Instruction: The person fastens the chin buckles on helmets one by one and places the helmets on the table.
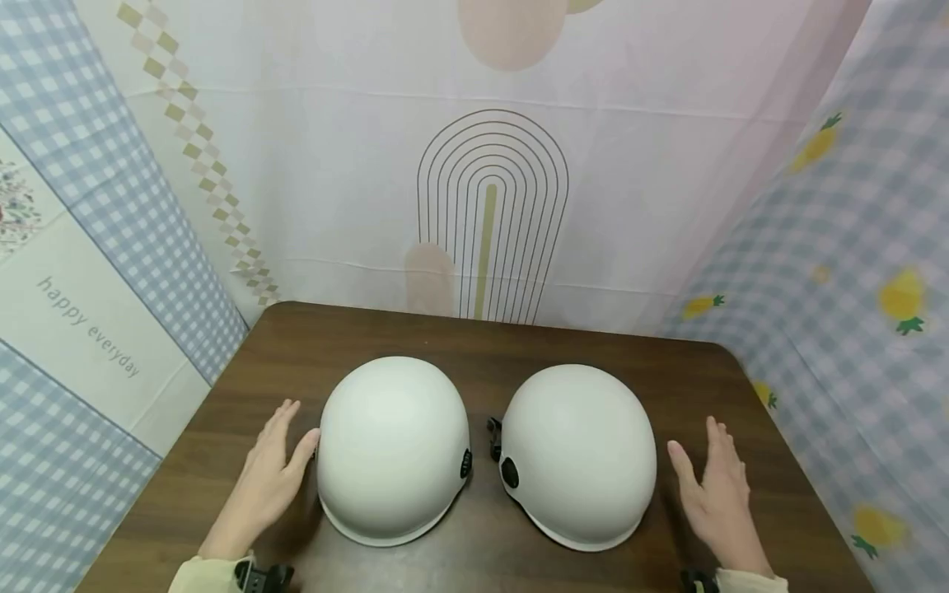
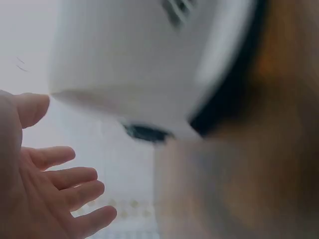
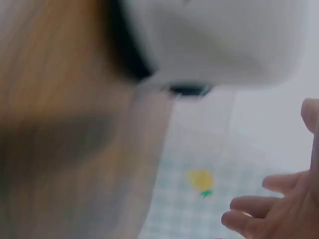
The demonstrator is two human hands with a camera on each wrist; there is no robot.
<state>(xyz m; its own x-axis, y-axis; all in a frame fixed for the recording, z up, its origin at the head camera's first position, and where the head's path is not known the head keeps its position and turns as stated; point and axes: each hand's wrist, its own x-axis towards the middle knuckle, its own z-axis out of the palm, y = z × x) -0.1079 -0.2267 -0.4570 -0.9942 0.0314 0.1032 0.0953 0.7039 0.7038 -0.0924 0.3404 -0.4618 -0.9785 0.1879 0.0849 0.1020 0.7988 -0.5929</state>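
Observation:
Two white helmets sit side by side, dome up, on a brown wooden table. Beside the left helmet (image 1: 393, 449) is my left hand (image 1: 263, 478), its fingers spread and the thumb close to the shell; whether it touches I cannot tell. My right hand (image 1: 715, 494) is held to the right of the right helmet (image 1: 582, 453), apart from it, with fingers extended and nothing in them. Dark round fittings show on the helmets' facing sides, and a black buckle (image 1: 494, 438) sticks out from the right one. Both wrist views show a blurred helmet close by.
The brown table (image 1: 482, 338) has rounded far corners. Behind it hangs a pale patterned curtain (image 1: 334, 181). Checked cloth hangs at the left (image 1: 148, 189) and at the right, where the cloth (image 1: 838, 329) carries yellow fruit prints. A narrow gap separates the helmets.

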